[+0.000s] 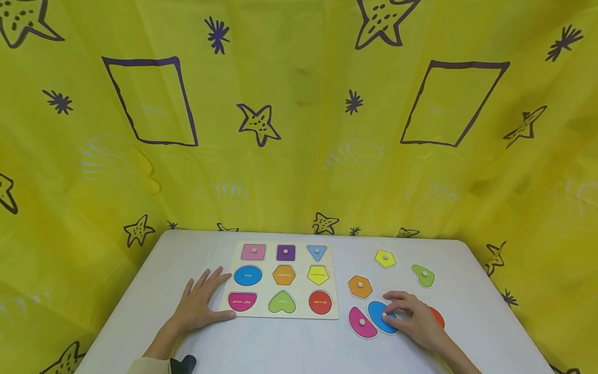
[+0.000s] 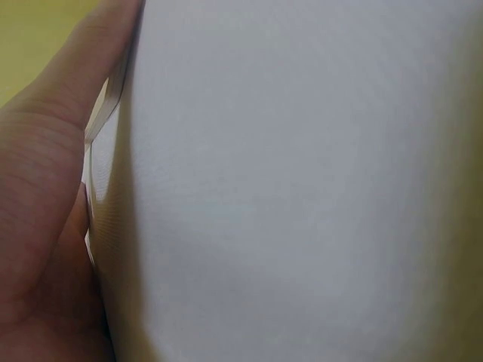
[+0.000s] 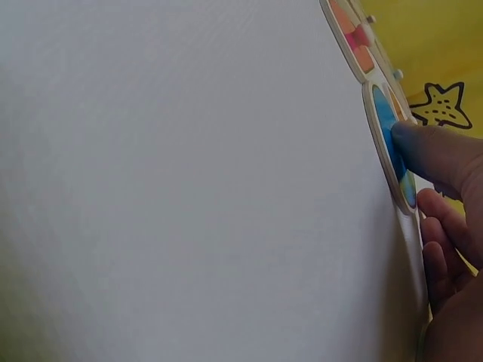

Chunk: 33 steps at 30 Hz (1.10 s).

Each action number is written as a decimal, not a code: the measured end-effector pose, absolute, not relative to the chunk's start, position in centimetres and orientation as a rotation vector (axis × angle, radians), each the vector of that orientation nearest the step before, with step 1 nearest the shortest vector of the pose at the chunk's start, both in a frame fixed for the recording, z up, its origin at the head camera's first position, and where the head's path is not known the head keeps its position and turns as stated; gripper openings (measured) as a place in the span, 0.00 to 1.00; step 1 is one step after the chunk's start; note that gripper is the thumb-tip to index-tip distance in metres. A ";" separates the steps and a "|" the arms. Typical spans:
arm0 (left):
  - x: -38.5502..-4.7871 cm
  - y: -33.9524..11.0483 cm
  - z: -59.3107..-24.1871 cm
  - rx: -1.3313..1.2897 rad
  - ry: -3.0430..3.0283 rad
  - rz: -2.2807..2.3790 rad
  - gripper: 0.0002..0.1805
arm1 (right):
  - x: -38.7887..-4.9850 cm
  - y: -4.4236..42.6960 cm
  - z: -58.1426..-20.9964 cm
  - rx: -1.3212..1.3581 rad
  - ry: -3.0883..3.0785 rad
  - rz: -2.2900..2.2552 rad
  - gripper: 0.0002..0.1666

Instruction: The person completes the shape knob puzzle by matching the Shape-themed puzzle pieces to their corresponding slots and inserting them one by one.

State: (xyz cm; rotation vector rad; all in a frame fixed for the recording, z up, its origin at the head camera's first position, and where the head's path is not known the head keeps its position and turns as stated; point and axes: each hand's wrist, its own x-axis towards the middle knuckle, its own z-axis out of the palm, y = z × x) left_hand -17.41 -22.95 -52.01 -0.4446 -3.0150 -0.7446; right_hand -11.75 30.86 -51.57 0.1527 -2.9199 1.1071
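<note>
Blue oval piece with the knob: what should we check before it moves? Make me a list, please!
1. Right hand pinches the knob of the blue oval piece: ok.
2. Oval space on the board has no piece in it: ok.
3. Left hand is at the board's left side: ok.
4. Left hand holds the board firmly: cannot tell.
5. Blue oval piece is well apart from the pink half-round piece: not ok, they lie very close.
6. Blue oval piece is off the table: cannot tell.
</note>
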 end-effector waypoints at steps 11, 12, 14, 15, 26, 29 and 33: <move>-17.6 -23.0 -52.6 -0.453 -2.964 -0.783 0.57 | -12.8 30.8 -50.5 0.188 -2.867 1.095 0.07; -17.6 -23.0 -52.7 -0.459 -2.957 -0.783 0.56 | -12.9 30.7 -50.4 0.180 -2.861 1.088 0.07; -17.6 -23.0 -52.7 -0.471 -2.941 -0.778 0.56 | -13.1 30.6 -50.2 0.174 -2.846 1.077 0.07; -17.6 -23.0 -52.7 -0.474 -2.935 -0.778 0.56 | -13.3 30.5 -50.1 0.180 -2.836 1.068 0.07; -17.6 -23.1 -52.1 -0.435 -3.030 -0.731 0.57 | -15.0 29.4 -49.6 0.239 -2.663 1.058 0.08; -17.6 -23.1 -52.2 -0.434 -3.026 -0.737 0.57 | -15.4 29.0 -49.4 0.249 -2.616 1.059 0.09; -17.6 -23.1 -52.3 -0.430 -3.024 -0.747 0.57 | -15.9 28.5 -49.1 0.288 -2.556 1.084 0.10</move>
